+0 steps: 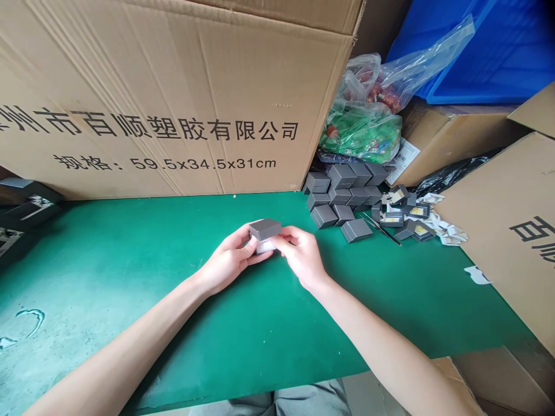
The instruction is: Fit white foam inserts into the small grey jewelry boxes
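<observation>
Both my hands meet over the middle of the green table (130,277) around one small grey box (265,229). My left hand (225,261) grips it from the left and below, fingers curled. My right hand (301,254) pinches its right side. A pale white part (265,247) shows under the grey lid, between my fingers. The box is held just above the table top.
A pile of several closed grey boxes (342,193) lies at the right rear, with a few open ones (405,211) and white scraps beside it. A large printed carton (173,98) walls the back. Another carton (511,231) stands right. Plastic bags (364,124) and a blue crate (485,52) sit behind.
</observation>
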A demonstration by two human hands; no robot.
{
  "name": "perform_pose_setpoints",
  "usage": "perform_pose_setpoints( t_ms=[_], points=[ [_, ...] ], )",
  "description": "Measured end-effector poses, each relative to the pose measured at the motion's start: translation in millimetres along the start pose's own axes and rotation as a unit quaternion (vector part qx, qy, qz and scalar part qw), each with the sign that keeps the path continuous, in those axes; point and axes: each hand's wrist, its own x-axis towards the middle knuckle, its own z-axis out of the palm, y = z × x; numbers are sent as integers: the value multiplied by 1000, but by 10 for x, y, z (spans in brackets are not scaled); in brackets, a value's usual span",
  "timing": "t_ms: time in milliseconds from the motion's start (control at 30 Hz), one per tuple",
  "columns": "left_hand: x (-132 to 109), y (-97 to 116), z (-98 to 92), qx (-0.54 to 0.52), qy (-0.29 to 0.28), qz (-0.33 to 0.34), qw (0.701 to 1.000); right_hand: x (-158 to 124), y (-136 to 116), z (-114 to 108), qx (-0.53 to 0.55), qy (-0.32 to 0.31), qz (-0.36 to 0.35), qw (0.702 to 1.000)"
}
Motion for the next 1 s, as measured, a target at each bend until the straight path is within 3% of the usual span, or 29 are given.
perform_pose_setpoints(
  t_ms=[233, 500, 800, 1000],
  points=[
    [31, 15, -13, -45, 11, -12, 999, -22, 73, 29, -20, 10, -66, 998],
    [33, 43, -12, -37, 0, -8, 999, 7, 71, 6, -41, 19, -64, 997],
    [29, 81, 12, -37, 51, -10, 998, -83, 31, 36, -41, -31, -125, 991],
    [36, 111, 27, -51, 71, -23, 996, -132, -27, 20, -128, -15, -226, 966]
  ],
)
